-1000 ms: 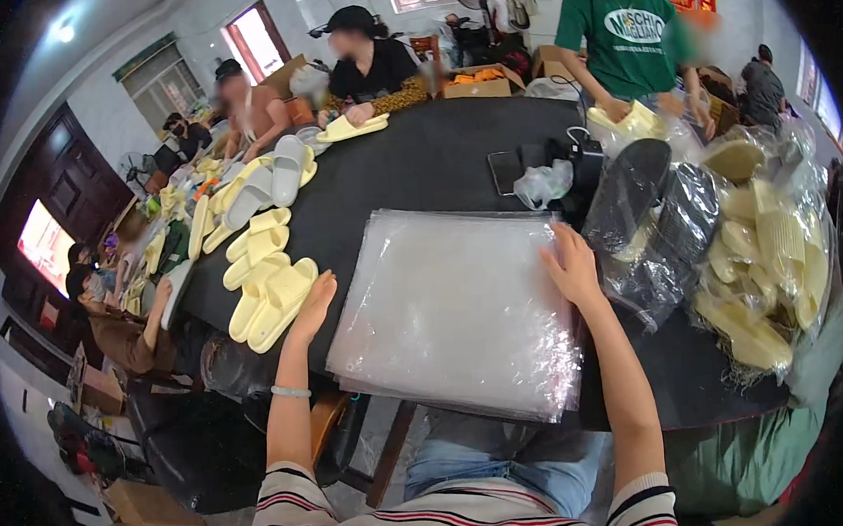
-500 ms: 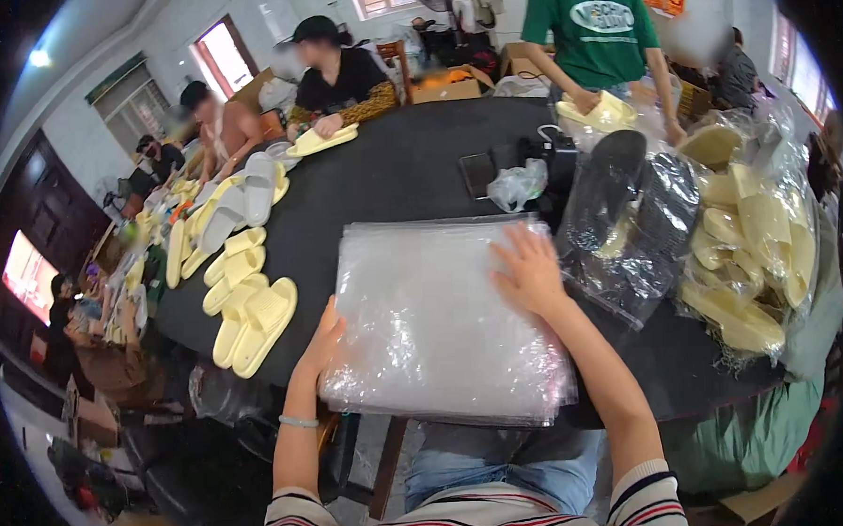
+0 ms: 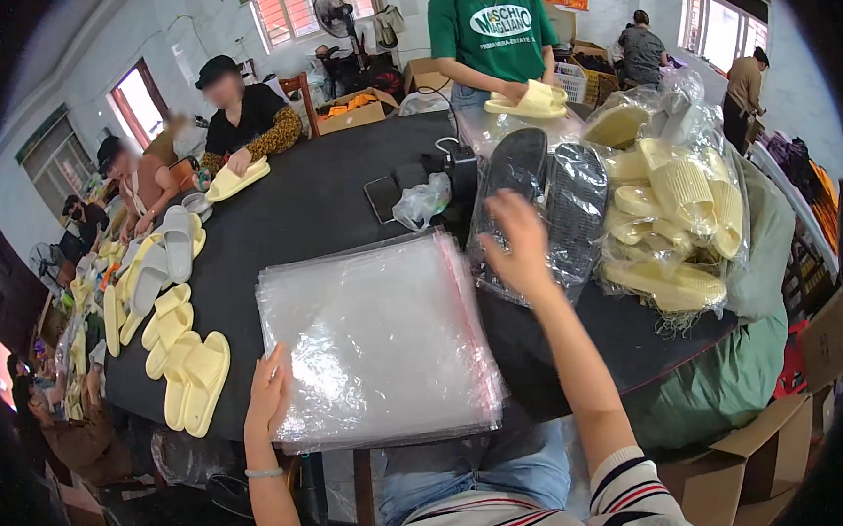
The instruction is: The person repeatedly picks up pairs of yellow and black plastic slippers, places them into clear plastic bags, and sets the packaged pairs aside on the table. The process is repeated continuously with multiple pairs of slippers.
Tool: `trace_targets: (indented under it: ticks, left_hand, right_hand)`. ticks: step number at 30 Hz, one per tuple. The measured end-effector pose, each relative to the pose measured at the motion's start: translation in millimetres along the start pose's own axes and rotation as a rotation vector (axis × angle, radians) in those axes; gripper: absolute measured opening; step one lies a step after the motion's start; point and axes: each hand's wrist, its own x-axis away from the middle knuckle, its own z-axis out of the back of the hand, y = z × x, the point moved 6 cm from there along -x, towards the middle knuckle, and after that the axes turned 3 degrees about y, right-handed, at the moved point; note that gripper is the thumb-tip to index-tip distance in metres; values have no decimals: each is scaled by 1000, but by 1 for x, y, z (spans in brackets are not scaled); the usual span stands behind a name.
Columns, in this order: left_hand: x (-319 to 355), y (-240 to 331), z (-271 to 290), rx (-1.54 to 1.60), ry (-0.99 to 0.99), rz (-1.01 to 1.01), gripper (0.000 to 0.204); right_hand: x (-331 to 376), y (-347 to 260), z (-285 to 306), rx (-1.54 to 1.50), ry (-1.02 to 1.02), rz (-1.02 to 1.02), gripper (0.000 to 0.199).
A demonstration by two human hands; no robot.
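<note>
On the surface (image 3: 287, 194), the left hand (image 3: 269, 387) touches the left edge of the clear bag stack (image 3: 378, 349), its grip I cannot tell, while the right hand (image 3: 516, 240) spreads empty over black slippers (image 3: 579, 200) already wrapped, and yellow slippers (image 3: 201, 385) at left are not yet wrapped.

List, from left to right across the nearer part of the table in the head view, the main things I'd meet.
Front pair of yellow slippers → left hand → stack of clear plastic bags → bagged black slippers → bagged yellow slippers.
</note>
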Motion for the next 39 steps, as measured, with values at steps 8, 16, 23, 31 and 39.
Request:
trace_targets:
  ticks: [8, 16, 23, 31, 39]
  left_hand:
    - [-3, 11, 0, -105, 68, -111, 47]
    - [-1, 1, 1, -106, 46, -88, 46]
    - [3, 11, 5, -126, 99, -119, 45]
    - [0, 17, 1, -63, 78, -94, 45]
    - [-4, 12, 0, -119, 84, -96, 46]
  right_hand:
    - [61, 118, 80, 129, 104, -453, 56]
    - [114, 142, 74, -341, 361, -809, 80]
    - [143, 97, 48, -909, 357, -1382, 69]
    - [96, 66, 68, -1112, 570, -946, 45]
    - [53, -58, 55, -374, 231, -193, 64]
